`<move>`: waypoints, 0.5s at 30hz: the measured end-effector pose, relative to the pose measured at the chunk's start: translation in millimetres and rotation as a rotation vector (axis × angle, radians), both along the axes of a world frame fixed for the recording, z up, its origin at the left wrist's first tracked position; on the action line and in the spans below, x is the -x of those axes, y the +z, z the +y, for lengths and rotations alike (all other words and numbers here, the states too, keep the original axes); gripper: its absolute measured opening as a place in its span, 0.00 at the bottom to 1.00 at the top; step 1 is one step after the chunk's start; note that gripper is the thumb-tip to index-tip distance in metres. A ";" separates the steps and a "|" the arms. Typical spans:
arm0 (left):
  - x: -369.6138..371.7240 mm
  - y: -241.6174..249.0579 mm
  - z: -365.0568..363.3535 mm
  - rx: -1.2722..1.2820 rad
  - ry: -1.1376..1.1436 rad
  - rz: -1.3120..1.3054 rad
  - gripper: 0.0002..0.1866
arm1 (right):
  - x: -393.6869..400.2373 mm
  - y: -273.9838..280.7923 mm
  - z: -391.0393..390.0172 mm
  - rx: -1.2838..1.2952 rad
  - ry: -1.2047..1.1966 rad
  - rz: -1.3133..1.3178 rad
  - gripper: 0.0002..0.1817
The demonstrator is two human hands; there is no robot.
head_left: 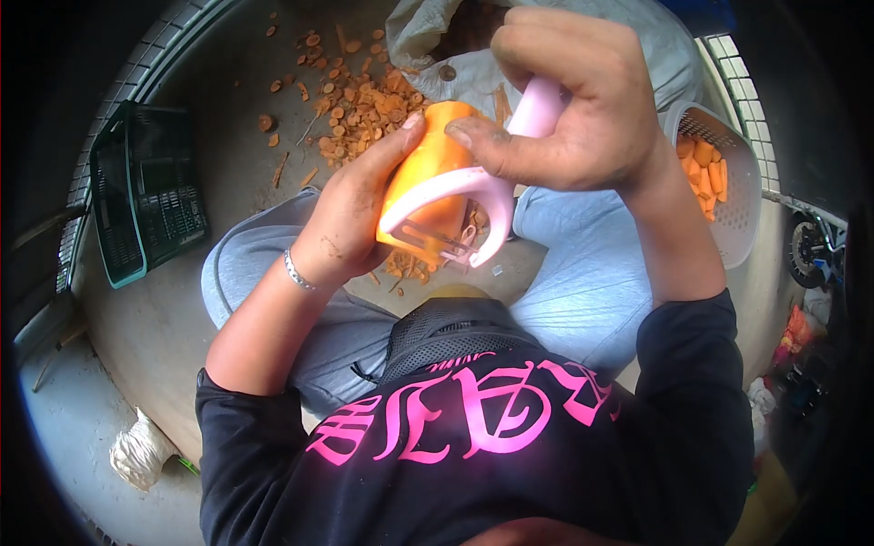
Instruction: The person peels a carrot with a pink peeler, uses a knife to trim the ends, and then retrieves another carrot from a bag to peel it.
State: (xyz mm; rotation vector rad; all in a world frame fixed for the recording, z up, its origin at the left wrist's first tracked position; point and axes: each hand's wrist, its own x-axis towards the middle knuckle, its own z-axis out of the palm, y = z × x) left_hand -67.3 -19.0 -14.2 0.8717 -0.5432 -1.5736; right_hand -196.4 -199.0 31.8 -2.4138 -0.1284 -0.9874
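Peeled orange carrot (428,173) upright at centre, above lap, clamped in left hand (350,214). Pink peeler (482,187) blade against carrot's near face, handle gripped tight in right hand (574,100). Peel scraps (360,100) scattered on floor beyond. White basket (742,196) with carrot pieces right. Dark crate (146,191) left.
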 end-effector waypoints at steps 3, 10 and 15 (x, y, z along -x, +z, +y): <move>2.5 1.8 4.6 0.036 0.016 -0.375 0.21 | 1.6 0.3 -14.1 -0.022 -0.094 0.070 0.19; 3.3 16.5 -3.5 -0.277 -0.111 0.116 0.31 | 13.8 -6.9 -60.5 -0.167 -0.396 0.175 0.23; -0.4 15.5 -8.9 -0.366 -0.107 0.103 0.31 | 13.4 2.4 -36.4 -0.164 -0.240 0.172 0.22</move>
